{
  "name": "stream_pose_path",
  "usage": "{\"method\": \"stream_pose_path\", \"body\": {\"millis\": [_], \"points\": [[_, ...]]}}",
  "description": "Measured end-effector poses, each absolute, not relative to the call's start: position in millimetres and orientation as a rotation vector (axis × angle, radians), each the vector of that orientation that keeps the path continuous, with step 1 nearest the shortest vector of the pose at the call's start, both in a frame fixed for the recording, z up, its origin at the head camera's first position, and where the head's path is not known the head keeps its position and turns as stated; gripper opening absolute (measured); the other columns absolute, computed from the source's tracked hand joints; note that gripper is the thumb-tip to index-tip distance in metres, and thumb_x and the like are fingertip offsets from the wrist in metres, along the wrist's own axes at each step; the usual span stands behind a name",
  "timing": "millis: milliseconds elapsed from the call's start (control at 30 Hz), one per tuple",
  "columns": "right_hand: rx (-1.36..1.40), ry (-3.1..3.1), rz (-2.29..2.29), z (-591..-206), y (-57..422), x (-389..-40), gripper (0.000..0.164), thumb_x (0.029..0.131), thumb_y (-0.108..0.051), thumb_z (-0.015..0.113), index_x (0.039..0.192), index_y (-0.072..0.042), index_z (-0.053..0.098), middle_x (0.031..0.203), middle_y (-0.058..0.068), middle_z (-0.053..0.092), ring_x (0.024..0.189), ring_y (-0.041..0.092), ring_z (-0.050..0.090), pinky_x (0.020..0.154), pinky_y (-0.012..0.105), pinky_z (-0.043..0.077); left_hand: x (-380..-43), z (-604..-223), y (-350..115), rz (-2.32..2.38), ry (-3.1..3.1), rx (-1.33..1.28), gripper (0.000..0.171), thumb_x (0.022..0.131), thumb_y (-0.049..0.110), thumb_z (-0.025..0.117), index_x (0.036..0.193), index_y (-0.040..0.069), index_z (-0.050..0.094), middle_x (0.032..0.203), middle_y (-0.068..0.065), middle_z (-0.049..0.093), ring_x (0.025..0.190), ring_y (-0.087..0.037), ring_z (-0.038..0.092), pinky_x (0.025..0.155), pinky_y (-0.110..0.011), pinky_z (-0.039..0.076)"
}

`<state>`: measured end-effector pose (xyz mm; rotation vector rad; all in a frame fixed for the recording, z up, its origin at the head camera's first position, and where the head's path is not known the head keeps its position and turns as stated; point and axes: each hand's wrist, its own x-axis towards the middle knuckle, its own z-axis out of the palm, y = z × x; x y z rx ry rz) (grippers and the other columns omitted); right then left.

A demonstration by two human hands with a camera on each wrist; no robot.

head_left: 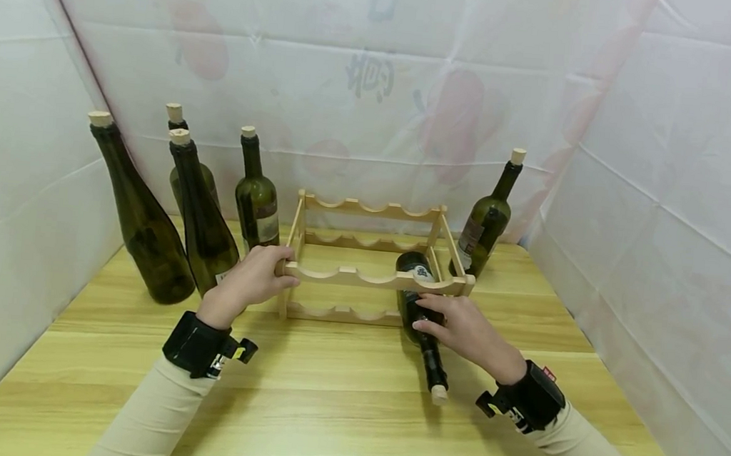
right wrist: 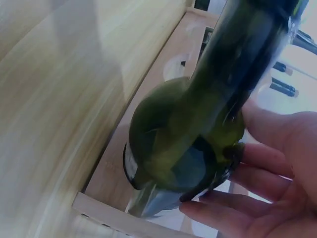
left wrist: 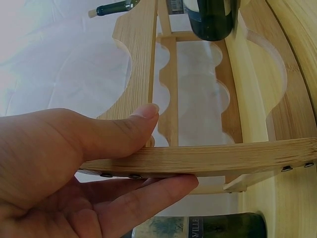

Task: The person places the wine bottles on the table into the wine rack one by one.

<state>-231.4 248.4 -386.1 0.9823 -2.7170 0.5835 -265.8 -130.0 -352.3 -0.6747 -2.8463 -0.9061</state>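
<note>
Low on the wooden surface (head_left: 339, 398), a dark green, cork-stoppered bottle (head_left: 420, 311) lies in the pale wooden rack (head_left: 368, 278), neck outward. The right hand (head_left: 467, 332) curls over its body; the left hand (head_left: 252, 280) pinches the rack's front corner.

Four corked green bottles (head_left: 206, 224) stand at the left of a wooden bench (head_left: 326, 397), a fifth bottle (head_left: 484, 230) right, white sheeting (head_left: 698, 175) behind

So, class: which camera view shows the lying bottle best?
The head view: the lying bottle shows whole in the wooden rack, under the right hand. The right wrist view shows only its shoulder and neck close up; the left wrist view only its base.
</note>
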Motion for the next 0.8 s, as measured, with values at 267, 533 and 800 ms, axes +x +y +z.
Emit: {"method": "stream_pose_path", "body": {"millis": [267,533,800], "points": [[0.843,-2.748,0.487,-378,244,-224,0.044,0.084,-0.03,0.073,0.118,-0.004,0.065,0.115,0.01,0.066,0.069,0.006,0.06,0.067,0.032,0.05,-265,-351,-129,-0.909,-2.846,-0.671,0.018,0.083,0.012,0.073,0.096,0.007,0.061,0.076,-0.002,0.059,0.066,-0.013,0.059,0.054,-0.03,0.044],[0.612,-3.092,0.356,-365,242,-200,0.088,0.085,-0.049,0.066,0.145,0.005,0.032,0.049,-0.003,0.036,0.04,0.01,0.03,0.045,0.025,0.022,-265,-351,-128,-0.923,-2.856,-0.649,0.022,0.084,0.013,0.073,0.103,0.006,0.063,0.085,-0.005,0.062,0.077,-0.017,0.064,0.059,-0.032,0.05],[0.6,-3.205,0.372,-362,246,-193,0.046,0.09,-0.052,0.058,0.079,-0.008,0.066,0.046,-0.004,0.033,0.04,0.013,0.026,0.047,0.027,0.021,-265,-351,-129,-0.942,-2.854,-0.655,0.024,0.084,0.011,0.072,0.105,0.005,0.062,0.086,-0.006,0.062,0.081,-0.019,0.066,0.062,-0.033,0.052]]}}
